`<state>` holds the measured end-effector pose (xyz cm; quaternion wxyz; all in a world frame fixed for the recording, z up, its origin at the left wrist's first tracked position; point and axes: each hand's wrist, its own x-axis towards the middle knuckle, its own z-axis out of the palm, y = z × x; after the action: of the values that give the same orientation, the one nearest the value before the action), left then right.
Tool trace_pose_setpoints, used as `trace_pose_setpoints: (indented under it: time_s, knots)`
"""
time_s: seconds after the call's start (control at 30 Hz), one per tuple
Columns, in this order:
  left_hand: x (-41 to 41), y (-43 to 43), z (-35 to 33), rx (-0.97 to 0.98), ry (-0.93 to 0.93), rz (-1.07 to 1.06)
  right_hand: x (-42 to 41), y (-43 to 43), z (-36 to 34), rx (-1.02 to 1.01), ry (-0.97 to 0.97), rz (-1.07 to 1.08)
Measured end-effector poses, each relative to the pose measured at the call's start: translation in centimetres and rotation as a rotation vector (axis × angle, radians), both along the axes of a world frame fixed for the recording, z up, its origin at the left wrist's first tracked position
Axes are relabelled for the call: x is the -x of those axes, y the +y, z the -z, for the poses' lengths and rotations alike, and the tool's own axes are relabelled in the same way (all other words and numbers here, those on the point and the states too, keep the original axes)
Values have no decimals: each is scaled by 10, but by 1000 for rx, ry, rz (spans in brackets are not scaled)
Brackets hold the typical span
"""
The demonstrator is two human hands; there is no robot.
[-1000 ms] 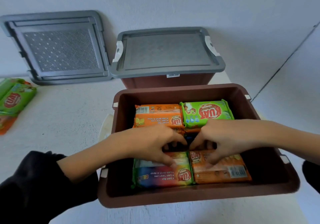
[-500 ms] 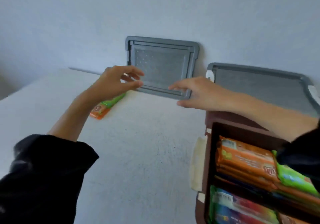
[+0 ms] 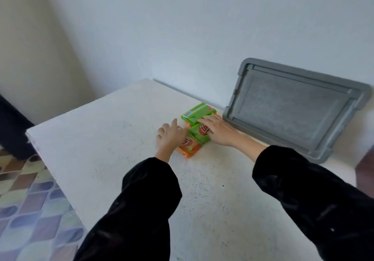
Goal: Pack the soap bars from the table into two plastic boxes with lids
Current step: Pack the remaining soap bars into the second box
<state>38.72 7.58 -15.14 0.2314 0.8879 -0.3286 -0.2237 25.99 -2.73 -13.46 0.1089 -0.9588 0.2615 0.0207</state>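
Soap bars in view: 3 counted. Two are green-wrapped rectangular soap bars, a far one (image 3: 197, 112) and a middle one with a red oval logo (image 3: 199, 133); the third is an orange-wrapped soap bar (image 3: 189, 146), nearest the person. An orange edge shows under the far green bar; I cannot tell if that is a fourth.

All three lie touching in a short row on the white speckled table (image 3: 111, 139), just left of the grey plastic lid (image 3: 293, 107).

Hands: 2.
- The right hand (image 3: 219, 130) lies on the middle green bar with its fingers (image 3: 204, 120) straight, flat, and reaching the far green bar; nothing is clasped.
- The left hand (image 3: 171, 136) rests against the row's left side, partly over the orange bar, with its fingers (image 3: 162, 132) loosely bent and no closed grip.

Lids: 1, ribbed, leaning tilted against the pale wall (image 3: 202, 28).

A brown box corner (image 3: 364, 169) shows to the right of the lid, below its lower right end. Both sleeves are black.
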Motion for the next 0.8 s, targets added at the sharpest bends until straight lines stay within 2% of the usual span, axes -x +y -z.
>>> trace_pose_setpoints:
  time_s: [0.1,0.17,0.27,0.43,0.6,0.73,0.8]
  knots:
    - [11,-5,17,38,-87,84,7,-11,13,234,1,-55]
    - [6,-4,23,69,-94,115,21,-17,17,290,8,-82]
    - [-4,3,19,49,-94,202,48,-21,21,254,62,-87]
    - [-11,23,4,-138,-96,317,63,-13,12,200,111,-19]
    - [-14,47,-7,-340,-240,515,50,-2,11,-47,155,50]
    - [-18,54,1,-65,-130,652,42,4,15,-48,117,68]
    - [-18,58,3,39,-174,665,40,7,14,-33,75,110]
